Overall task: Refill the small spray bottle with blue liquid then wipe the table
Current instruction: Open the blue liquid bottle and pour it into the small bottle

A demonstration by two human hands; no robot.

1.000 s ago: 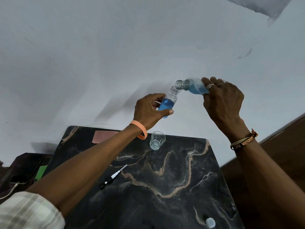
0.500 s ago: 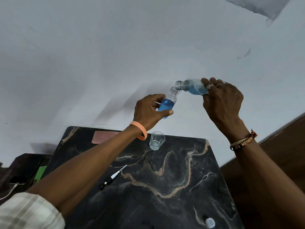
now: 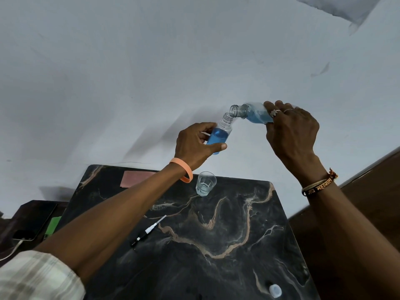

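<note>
Grip, left hand (image 3: 194, 144): wrapped round small spray bottle (image 3: 219, 135), neck up to catch; right hand (image 3: 292, 131) clasping tilted refill bottle (image 3: 252, 113), mouths meeting above surface (image 3: 216, 245)

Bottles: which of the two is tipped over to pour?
The bottle in the right hand, the larger bottle, lies nearly sideways. The small bottle in the left hand stays mostly upright.

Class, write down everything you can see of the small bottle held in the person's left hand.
The small spray bottle is clear, plastic-looking, with a threaded neck and no cap or sprayer on it. Blue liquid fills most of its body, leaving the shoulder and neck clear. It tilts slightly right, held in the air above the table's far edge by the left hand, thumb in front. The refill bottle has its mouth at the small bottle's opening.
</note>
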